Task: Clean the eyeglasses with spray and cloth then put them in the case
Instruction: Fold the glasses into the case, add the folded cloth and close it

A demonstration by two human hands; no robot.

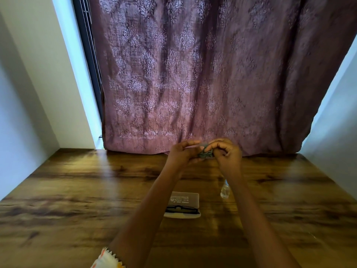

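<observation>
Both hands are raised above the far part of the wooden table [77, 190]. Between them is a small grey-green cloth [205, 155], bunched up. My left hand [182, 152] holds its left side with curled fingers. My right hand [227, 151] pinches its right side. The black-framed eyeglasses [181, 209] lie folded in the open case [186, 198] on the table below my forearms. The case's grey lid is tipped back with print on its inside. A small clear spray bottle [225, 190] stands just right of the case, partly hidden by my right forearm.
A patterned mauve curtain [193, 74] hangs along the table's far edge. White walls close in the table on the left and right. A dark window frame [90, 55] shows left of the curtain.
</observation>
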